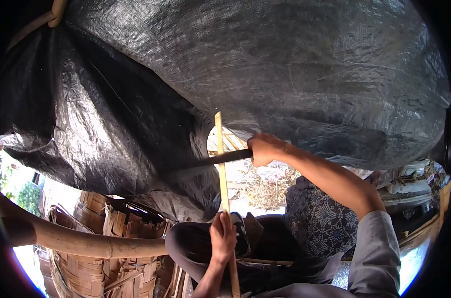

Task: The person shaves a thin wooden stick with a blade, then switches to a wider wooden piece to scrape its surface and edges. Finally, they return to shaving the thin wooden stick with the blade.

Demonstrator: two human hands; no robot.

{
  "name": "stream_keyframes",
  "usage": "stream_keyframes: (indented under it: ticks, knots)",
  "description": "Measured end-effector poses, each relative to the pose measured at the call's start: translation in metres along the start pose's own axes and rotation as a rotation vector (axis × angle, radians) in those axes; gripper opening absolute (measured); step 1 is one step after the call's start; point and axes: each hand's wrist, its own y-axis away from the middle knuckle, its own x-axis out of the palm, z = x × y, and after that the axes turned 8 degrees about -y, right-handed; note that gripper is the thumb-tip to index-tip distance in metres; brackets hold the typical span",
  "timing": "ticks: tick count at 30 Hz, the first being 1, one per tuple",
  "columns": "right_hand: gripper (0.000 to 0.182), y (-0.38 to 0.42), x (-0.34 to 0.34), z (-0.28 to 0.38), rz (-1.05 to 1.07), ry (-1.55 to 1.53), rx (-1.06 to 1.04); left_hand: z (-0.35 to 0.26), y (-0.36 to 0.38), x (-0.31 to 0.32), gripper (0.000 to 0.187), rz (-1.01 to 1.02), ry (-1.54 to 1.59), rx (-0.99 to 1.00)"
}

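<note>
My left hand point(222, 238) is closed around the lower part of a long, pale bamboo strip point(223, 184), which stands nearly upright in front of me. My right hand point(264, 149), arm stretched forward, grips the handle of a dark machete point(198, 163). Its blade points left, slightly blurred, and crosses the strip in this view below the strip's top end. My bent knee point(188, 243) is beside my left hand.
Black tarpaulin point(285, 64) hangs low overhead and at the left. A thick bamboo pole point(101, 246) runs across the lower left, with woven bamboo baskets point(81, 268) around it. Patterned dark cloth point(330, 223) lies at the right; dry plant scraps point(267, 191) are on the ground ahead.
</note>
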Motion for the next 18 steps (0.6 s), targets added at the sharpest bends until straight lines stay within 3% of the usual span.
stream_keyframes:
  ticks: [1,2,3,6,11,12,13,15,18]
  knots:
    - [0.025,-0.002,0.005,-0.003,0.011,-0.08,0.133,0.001,-0.002,0.0,0.038,-0.012,-0.037,-0.001]
    - [0.026,-0.001,0.01,0.004,0.079,-0.063,0.104,0.001,-0.002,-0.002,0.038,-0.026,-0.081,-0.005]
    - [0.027,0.01,0.017,0.008,-0.032,-0.205,0.083,0.001,0.0,-0.003,0.038,-0.029,-0.084,0.0]
    - [0.028,0.016,0.012,0.019,-0.081,-0.26,-0.006,0.002,0.001,-0.004,0.037,-0.016,0.021,0.024]
    - [0.028,0.01,-0.005,0.015,-0.061,0.18,-0.167,-0.001,0.002,-0.007,0.037,0.013,0.094,0.029]
    - [0.024,0.004,-0.001,0.007,-0.067,0.109,0.026,0.0,0.003,-0.008,0.036,0.012,0.109,0.002]
    - [0.024,0.001,0.004,-0.001,-0.069,0.112,0.027,0.0,0.003,-0.008,0.036,-0.02,-0.019,0.054]
    - [0.023,0.003,0.009,0.0,-0.169,-0.235,0.158,0.003,0.003,-0.004,0.036,-0.012,0.002,0.072]
    - [0.024,0.01,0.008,0.003,-0.121,-0.214,0.018,0.002,0.001,-0.003,0.037,0.021,0.113,0.015]
